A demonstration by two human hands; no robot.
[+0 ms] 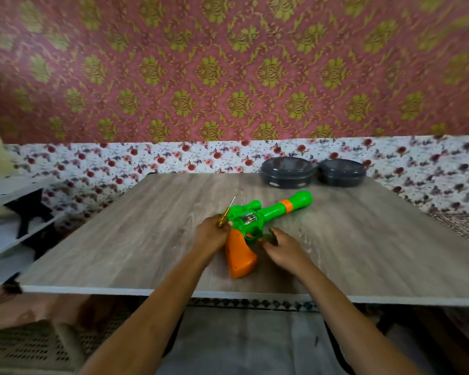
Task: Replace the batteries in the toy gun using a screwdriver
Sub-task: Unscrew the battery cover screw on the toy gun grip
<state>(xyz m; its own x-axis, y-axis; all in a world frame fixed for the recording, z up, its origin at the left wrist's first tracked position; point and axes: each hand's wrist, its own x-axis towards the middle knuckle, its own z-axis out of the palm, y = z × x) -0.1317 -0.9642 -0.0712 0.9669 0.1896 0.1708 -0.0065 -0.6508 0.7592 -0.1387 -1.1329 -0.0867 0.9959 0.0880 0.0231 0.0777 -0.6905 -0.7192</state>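
Gripping screwdriver (226, 215) in left hand (210, 235), resting right hand (280, 249) loose beside toy gun (271, 212).
Likely risking tip slipping, leaving gun unbraced.

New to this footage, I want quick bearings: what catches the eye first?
The green-and-orange toy gun lies in the middle of the wooden table, the left hand gripping a yellow-handled screwdriver at its rear, the right hand beside its trigger guard. Two dark round containers sit at the table's far edge, below a pink-and-gold patterned wall.
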